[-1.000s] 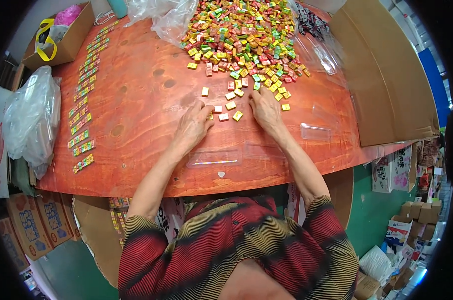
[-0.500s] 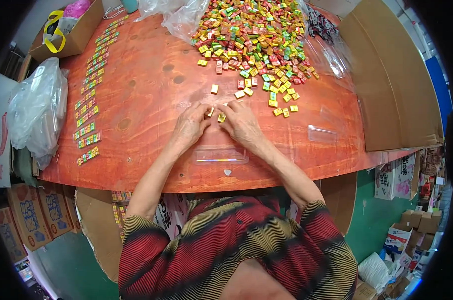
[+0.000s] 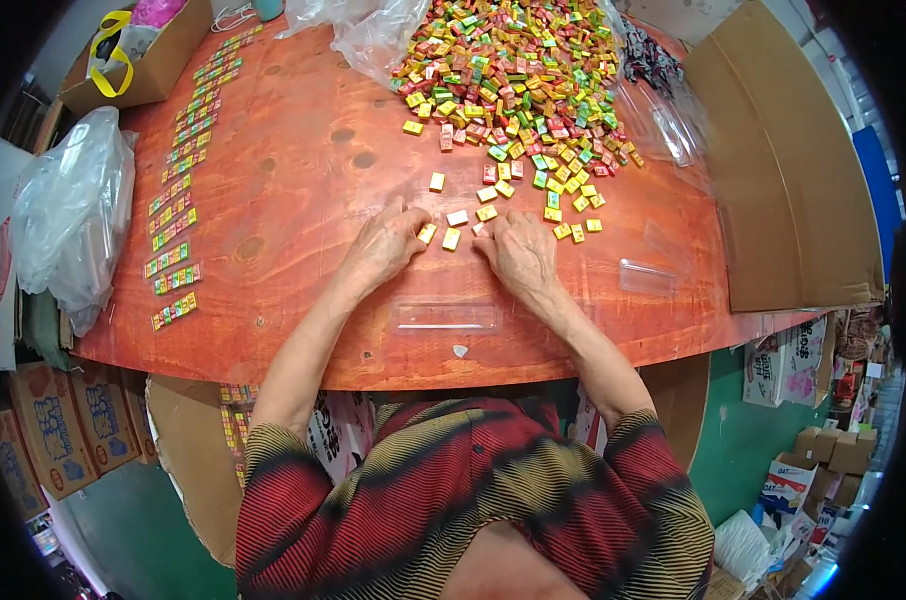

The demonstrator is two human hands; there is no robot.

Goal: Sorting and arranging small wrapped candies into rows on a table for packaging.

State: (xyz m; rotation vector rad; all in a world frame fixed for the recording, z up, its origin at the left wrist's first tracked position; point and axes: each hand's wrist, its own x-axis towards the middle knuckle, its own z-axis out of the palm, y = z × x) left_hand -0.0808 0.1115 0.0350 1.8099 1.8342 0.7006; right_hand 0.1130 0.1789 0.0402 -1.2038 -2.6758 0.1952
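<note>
My left hand (image 3: 386,246) is closed at the fingertips on a small yellow box (image 3: 427,234), low over the red-brown wooden table (image 3: 303,215). To its right, my right hand (image 3: 521,252) bends its fingers down onto a small reddish box (image 3: 479,230), which the fingertips partly cover. Between the hands lie a loose yellow box (image 3: 451,239) and a pale-topped one (image 3: 457,218). Nearer to me sits a clear plastic tray (image 3: 447,317), with no boxes in it. Beyond the hands spreads a large heap of small coloured boxes (image 3: 513,85).
Short rows of boxes (image 3: 176,311) run along the table's left side. A second clear tray (image 3: 648,278) lies at the right, beside a tall cardboard sheet (image 3: 788,170). Plastic bags (image 3: 73,215) hang at the left edge. A small whitish piece (image 3: 460,351) lies near the front edge.
My hands have moved apart, the right one going right to a reddish box. The yellow box that was at my right fingertips now lies on the table between the hands.
</note>
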